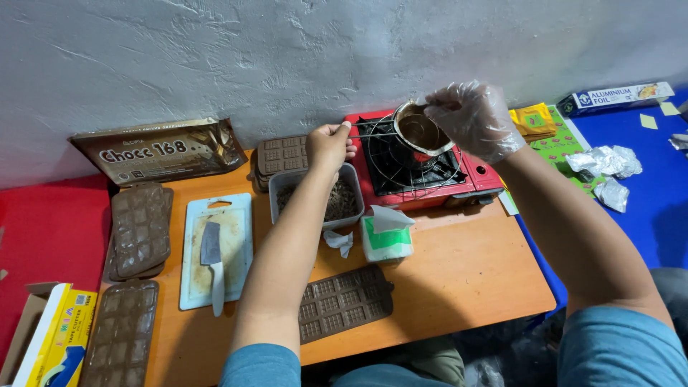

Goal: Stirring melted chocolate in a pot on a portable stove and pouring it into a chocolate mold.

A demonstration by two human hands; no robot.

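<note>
GRIP ON BOWL AND TOOL OVER STOVE

Gloved right hand (474, 118) pinched shut on rim of small metal bowl (421, 133) of melted chocolate. Bowl tilted, held above wire rack (408, 166) of red stove (419, 172), just left of grip. Bare left hand (330, 143) closed on thin metal tool (373, 129) reaching toward bowl. Both forearms extended across orange table (466, 272), over tub of chocolate bits (337, 201).

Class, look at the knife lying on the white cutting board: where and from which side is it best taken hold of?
Grip the knife by its white handle, coming from the near table edge. The handle points toward the person, while the blade lies farther in on the cutting board, so fingers stay off the edge.
</note>
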